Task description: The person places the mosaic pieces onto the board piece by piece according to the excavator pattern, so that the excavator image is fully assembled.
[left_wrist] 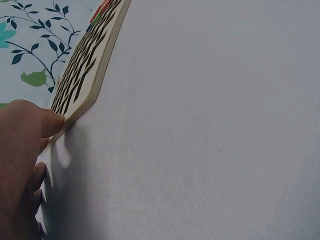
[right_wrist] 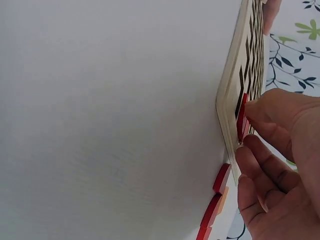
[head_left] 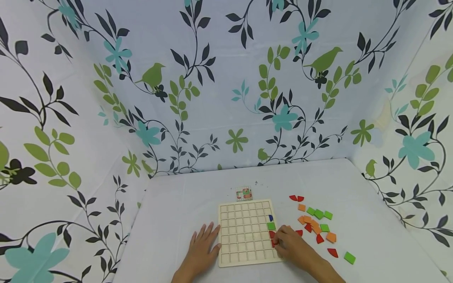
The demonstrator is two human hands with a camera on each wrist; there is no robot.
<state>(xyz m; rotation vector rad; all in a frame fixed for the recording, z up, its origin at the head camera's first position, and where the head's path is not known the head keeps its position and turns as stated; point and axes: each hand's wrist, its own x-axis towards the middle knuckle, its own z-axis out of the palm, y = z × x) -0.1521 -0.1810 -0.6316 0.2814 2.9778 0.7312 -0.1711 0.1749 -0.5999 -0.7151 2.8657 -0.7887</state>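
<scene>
On the left, a cloth (head_left: 46,125) printed with leaves and flowers runs down beside the white table (head_left: 173,208). The left hand (head_left: 201,249) lies there with its grip apart, fingers spread, thumb touching the left edge of the wooden board (head_left: 244,236). The board rests flat, divided into small square cells. Just beyond its far edge I see a patterned card (head_left: 244,193) on the table. In the board's right-hand column sit a blue piece (head_left: 271,217), then a green square (head_left: 271,226), then a red piece (head_left: 272,234), coming toward the person. The right hand (head_left: 297,248) bends over that column, its grip together, thumb and fingertips pinching a second red piece (right_wrist: 242,120) toward the near right corner. Farther right, loose red pieces (head_left: 332,252), orange squares (head_left: 331,237) and green squares (head_left: 324,228) lie scattered, some overlapping. One green square is farthest right, apart from the cluster.
</scene>
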